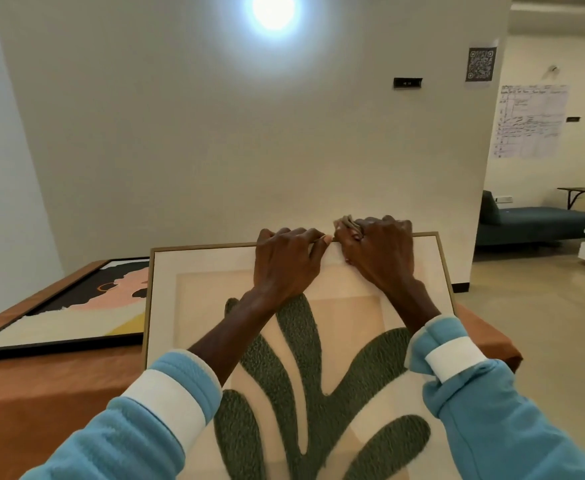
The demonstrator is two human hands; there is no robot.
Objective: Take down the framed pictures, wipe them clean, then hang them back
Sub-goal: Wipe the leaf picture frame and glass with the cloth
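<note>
Reaching out of blue-and-white sleeves [166, 403], a person is working over a wood-framed leaf print [194, 306]. It is resting on a brown table [41, 393] and running out of view at its near end; whether it is lying flat or tilting up cannot be told. At the print's far rail the left hand [284, 258] is curling its fingers over the edge and gripping it. The right hand [377, 251], just beside it, is clutching a bunched beige cloth [344, 221] and pressing it on that same rail, so the wiping step appears to be under way.

The print is looking stiff and broad, probably light enough for one person yet awkward to carry. Its rails are thin and its face may be glazed, so it is likely slippery and breakable. Taking it by both side rails, hands well apart, is looking like the safer hold for lifting.

To the left of the print a black-framed picture [86, 313] is lying flat on the table, close against it. Beyond the print's far rail a pale wall [215, 150] is rising, and far to the print's right a blue sofa [533, 220] is sitting.
</note>
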